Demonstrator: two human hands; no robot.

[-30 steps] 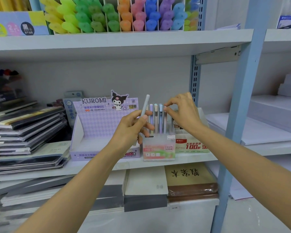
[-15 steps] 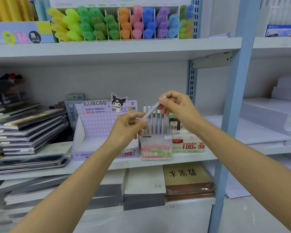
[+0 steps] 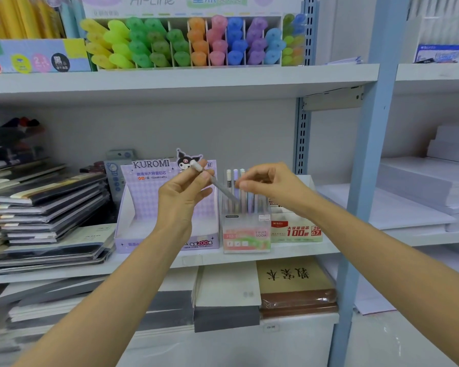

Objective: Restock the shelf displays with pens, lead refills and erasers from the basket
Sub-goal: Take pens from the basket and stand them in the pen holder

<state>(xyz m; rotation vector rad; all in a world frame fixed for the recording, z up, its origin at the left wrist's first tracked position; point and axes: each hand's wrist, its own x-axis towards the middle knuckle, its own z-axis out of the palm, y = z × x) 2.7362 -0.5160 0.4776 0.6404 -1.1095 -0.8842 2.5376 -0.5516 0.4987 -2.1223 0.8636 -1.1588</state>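
The left hand (image 3: 182,193) pinches a grey pen (image 3: 219,185) by its white-capped end, thumb and fingertips pressed on the barrel. The shaft slopes down to the right, and its lower tip reaches among the pens (image 3: 235,178) standing in the Fruit Soda pen box (image 3: 245,234). The right hand (image 3: 272,182) hovers just beside the shaft above that box with its fingertips drawn together; whether they touch the pen or hold anything cannot be told. The box sits on the middle shelf (image 3: 212,256), between the purple Kuromi lead-refill display (image 3: 149,207) and a carton of lead refills (image 3: 296,230). The basket is out of view. The likely trouble is the slant. A tip going in at this angle could jam against the standing pens and tip them, or nudge the light box towards the shelf edge. A pinch so far from the tip also gives little control. Half a second earlier the pen bridged both hands, its upper end in the right fingers; now the left hand alone plainly carries it, tip down at the box.
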